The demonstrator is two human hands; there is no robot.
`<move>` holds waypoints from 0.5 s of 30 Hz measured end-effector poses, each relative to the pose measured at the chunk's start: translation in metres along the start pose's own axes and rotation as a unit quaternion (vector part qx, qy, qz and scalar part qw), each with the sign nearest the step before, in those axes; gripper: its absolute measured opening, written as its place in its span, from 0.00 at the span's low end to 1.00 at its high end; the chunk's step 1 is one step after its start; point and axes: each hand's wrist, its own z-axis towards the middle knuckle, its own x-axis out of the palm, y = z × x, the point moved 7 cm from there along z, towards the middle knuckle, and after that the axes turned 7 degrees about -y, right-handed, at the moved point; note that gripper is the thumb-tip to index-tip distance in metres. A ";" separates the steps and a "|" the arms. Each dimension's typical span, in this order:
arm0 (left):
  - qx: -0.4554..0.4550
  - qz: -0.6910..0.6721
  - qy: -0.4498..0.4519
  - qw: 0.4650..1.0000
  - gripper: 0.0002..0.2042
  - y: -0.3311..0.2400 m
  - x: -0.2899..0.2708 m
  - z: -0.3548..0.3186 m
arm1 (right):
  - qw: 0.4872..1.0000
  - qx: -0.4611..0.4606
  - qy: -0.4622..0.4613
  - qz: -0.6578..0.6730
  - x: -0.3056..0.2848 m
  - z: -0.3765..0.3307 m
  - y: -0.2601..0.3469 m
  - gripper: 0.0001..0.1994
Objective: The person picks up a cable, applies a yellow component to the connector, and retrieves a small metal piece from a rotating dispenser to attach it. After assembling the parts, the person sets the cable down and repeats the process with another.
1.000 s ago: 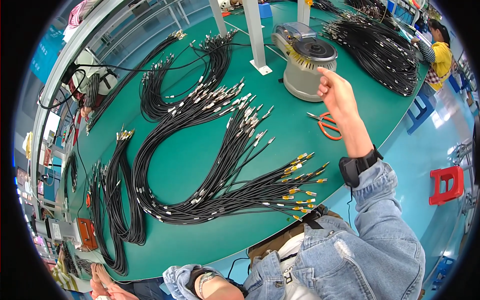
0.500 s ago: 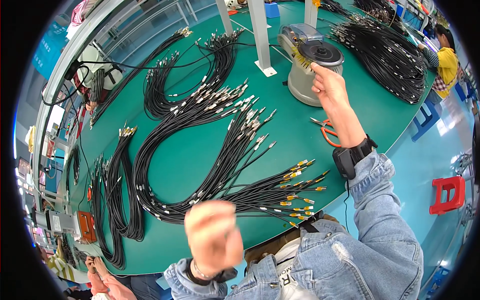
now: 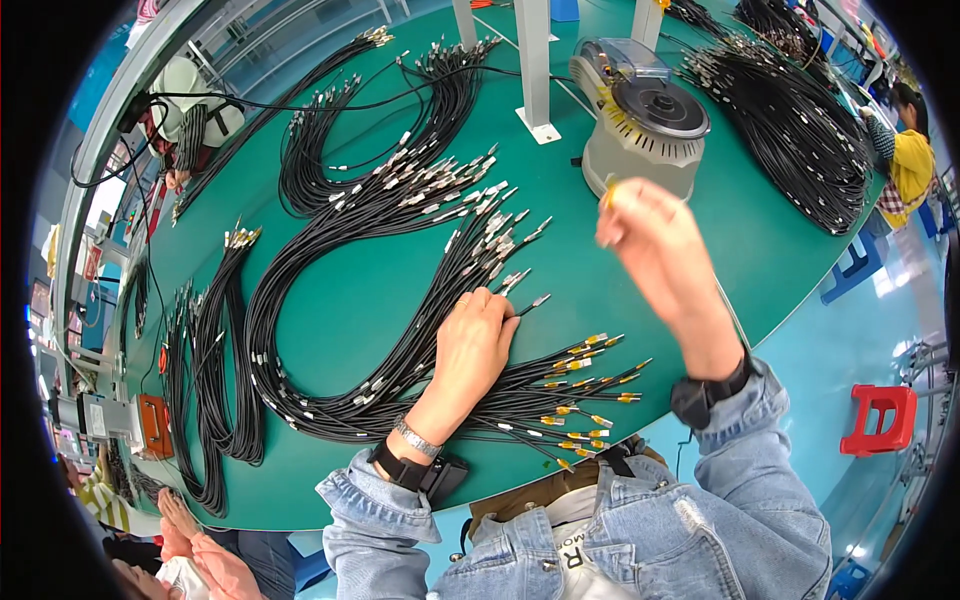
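My left hand [image 3: 472, 345] lies over the big curved bundle of black cables [image 3: 265, 335], its fingers closed round a black cable [image 3: 534, 306] whose white-tagged end sticks out past the fingertips. Somewhat blurred, my right hand [image 3: 655, 245] hangs over the table just in front of the grey tape dispenser [image 3: 640, 165]. Pinched at its fingertips is a small piece of yellow tape [image 3: 609, 194]. Yellow tabs fan out round the dispenser's dark disc [image 3: 660, 105]. Cable ends with yellow tags [image 3: 580, 363] spread to the right of my left wrist.
More black cable bundles lie at the far left [image 3: 310, 150], left edge [image 3: 225, 350] and far right [image 3: 790, 130]. A metal post [image 3: 535, 80] stands beside the dispenser. Co-workers sit at the lower left and far right. A red stool [image 3: 880, 420] is on the floor.
My right hand has come away from the dispenser toward me with a piece of yellow tape. My left hand has moved forward onto the bundle and closed on a cable.
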 end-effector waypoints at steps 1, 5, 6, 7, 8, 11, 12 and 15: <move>0.006 -0.018 -0.009 1.000 0.07 -0.001 -0.001 0.001 | 0.999 0.025 0.026 -0.011 0.002 -0.011 -0.011 0.04; -0.041 -0.117 -0.007 0.992 0.06 -0.005 -0.002 0.001 | 0.992 0.101 0.032 -0.072 -0.009 -0.052 -0.054 0.05; -0.102 -0.178 0.014 0.979 0.06 -0.003 0.000 -0.002 | 0.987 0.136 0.024 -0.082 -0.013 -0.060 -0.065 0.05; -0.162 -0.239 0.036 0.957 0.06 -0.001 0.004 -0.005 | 0.987 0.137 0.021 -0.082 -0.014 -0.065 -0.067 0.05; -0.161 -0.242 0.039 0.956 0.06 -0.004 0.003 -0.006 | 0.985 0.147 0.013 -0.094 -0.014 -0.070 -0.069 0.04; -0.070 -0.227 -0.022 0.971 0.05 -0.020 -0.008 -0.001 | 0.979 0.168 -0.009 -0.117 -0.015 -0.080 -0.076 0.04; -0.069 -0.230 -0.019 0.971 0.05 -0.021 -0.007 -0.001 | 0.976 0.168 -0.009 -0.138 -0.015 -0.081 -0.078 0.04; 0.020 -0.168 -0.095 0.981 0.07 -0.030 -0.018 -0.001 | 0.969 0.169 -0.011 -0.180 -0.016 -0.082 -0.087 0.04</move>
